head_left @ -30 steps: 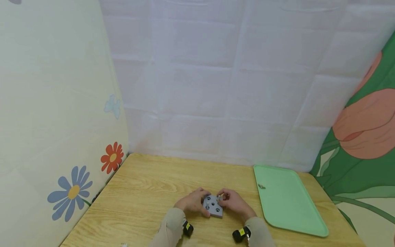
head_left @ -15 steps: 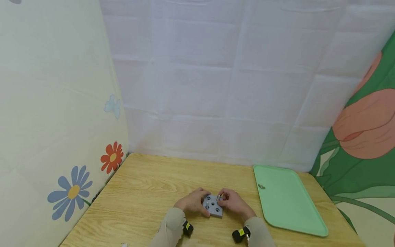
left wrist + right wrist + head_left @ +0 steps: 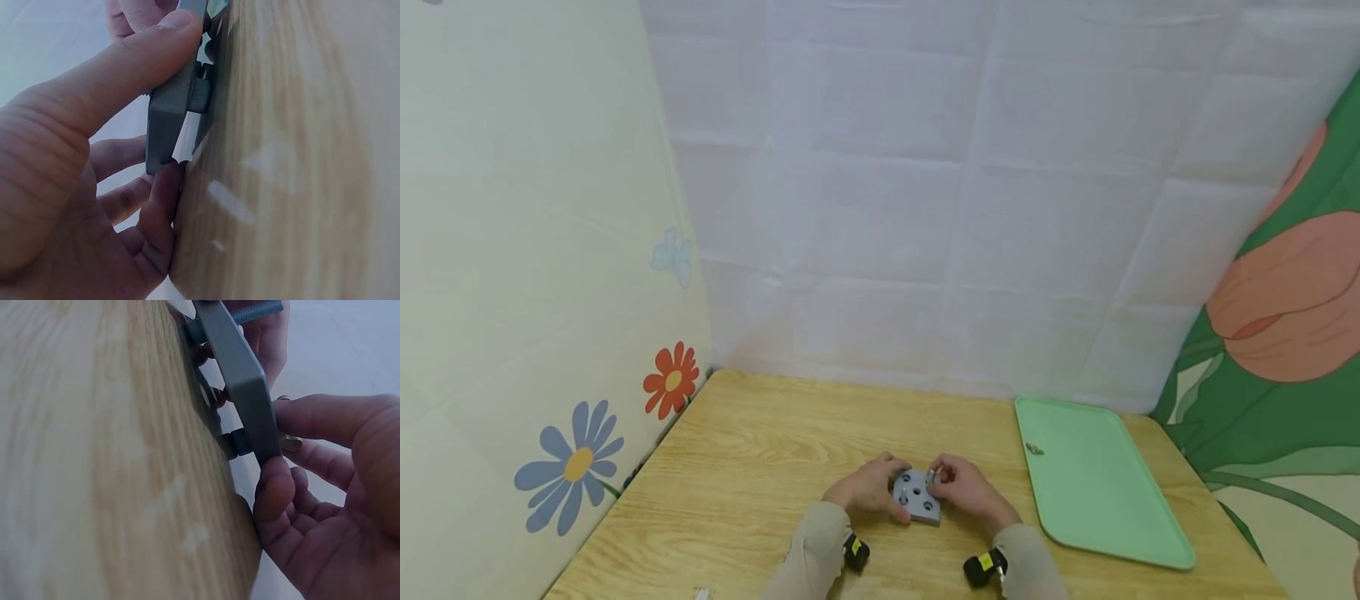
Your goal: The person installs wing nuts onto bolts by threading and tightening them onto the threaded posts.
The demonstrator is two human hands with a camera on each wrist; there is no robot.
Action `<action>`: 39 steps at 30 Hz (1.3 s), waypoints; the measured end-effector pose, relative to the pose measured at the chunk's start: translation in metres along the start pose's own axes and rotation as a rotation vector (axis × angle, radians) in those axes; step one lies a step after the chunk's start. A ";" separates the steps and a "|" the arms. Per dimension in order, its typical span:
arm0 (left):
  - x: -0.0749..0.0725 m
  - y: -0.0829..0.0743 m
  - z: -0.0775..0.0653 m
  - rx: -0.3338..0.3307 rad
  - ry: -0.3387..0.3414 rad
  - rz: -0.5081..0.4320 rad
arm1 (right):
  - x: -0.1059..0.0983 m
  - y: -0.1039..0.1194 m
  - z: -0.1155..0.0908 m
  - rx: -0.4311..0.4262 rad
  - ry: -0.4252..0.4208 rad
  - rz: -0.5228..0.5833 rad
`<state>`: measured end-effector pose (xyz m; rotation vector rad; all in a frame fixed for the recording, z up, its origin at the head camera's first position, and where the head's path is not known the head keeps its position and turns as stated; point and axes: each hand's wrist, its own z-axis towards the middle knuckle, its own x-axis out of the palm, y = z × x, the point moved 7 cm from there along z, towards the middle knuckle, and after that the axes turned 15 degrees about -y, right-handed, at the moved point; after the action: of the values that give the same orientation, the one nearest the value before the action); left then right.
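A grey metal plate point(image 3: 916, 492) with several holes is held just above the table between both hands. My left hand point(image 3: 868, 490) grips its left side, thumb on the near edge and fingers at the far edge. One screw point(image 3: 259, 311) stands up threaded end first through the plate; a knurled screw head point(image 3: 200, 94) shows below it. With thumb and fingers, my right hand point(image 3: 967, 490) pinches a small brass wing nut point(image 3: 290, 444) at the plate's far right corner, where another screw head point(image 3: 237, 444) shows underneath. The fingers partly hide the nut.
A pale green tray point(image 3: 1105, 483) lies to the right, with a small brass piece point(image 3: 1034, 449) like a wing nut near its left edge. A small metallic piece point(image 3: 702, 593) shows at the bottom left of the wooden table point(image 3: 760, 433). Cloth panels stand behind and at both sides.
My right fingers shift slightly around the wing nut. The left hand and the plate stay nearly in place.
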<state>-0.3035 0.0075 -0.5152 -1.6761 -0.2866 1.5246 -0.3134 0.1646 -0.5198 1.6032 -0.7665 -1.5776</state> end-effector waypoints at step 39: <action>-0.005 -0.016 -0.015 -0.033 -0.041 0.167 | -0.118 -0.046 0.013 -0.019 -0.222 -0.171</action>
<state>-0.2858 0.0084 -0.5019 -1.7318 -0.1985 1.6863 -0.3379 0.2870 -0.4934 1.5300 -0.7429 -1.9040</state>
